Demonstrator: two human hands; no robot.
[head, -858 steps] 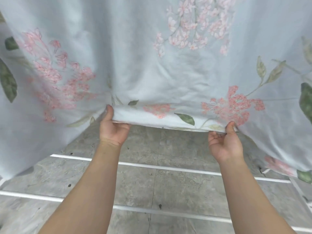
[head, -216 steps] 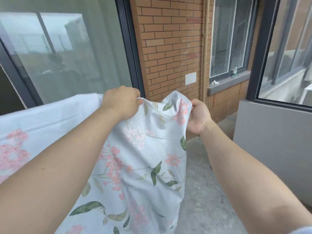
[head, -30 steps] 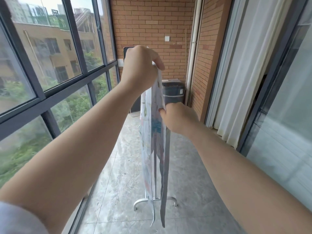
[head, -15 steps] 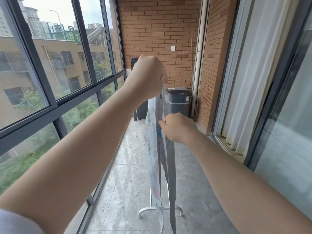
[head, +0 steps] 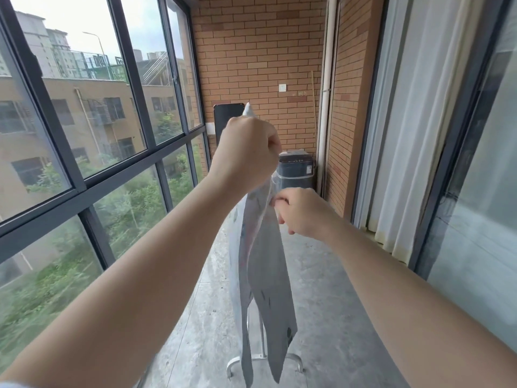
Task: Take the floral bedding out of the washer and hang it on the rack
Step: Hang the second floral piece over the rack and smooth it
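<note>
The floral bedding (head: 265, 275) hangs edge-on in the middle of the view, a long narrow fall of pale cloth in several layers that reaches almost to the grey floor (head: 335, 317), with faint pink print on its left layers and a dark leaf mark near the lower right corner. The left hand (head: 246, 148) is raised and clenched around the upper part of the cloth, knuckles towards the camera, and a small point of fabric sticks up above the fist. Lower and to the right, the right hand (head: 300, 212) pinches the cloth's near edge between thumb and curled fingers. Beneath the bedding the curved feet and thin upright of the rack (head: 233, 362) show on the floor; its top bar is hidden by cloth and hands. Behind the hands, well apart from them, the dark washer (head: 295, 170) stands against the brick wall (head: 265, 51). Large dark-framed windows (head: 84, 135) run along the left and a white curtain (head: 405, 135) hangs on the right
</note>
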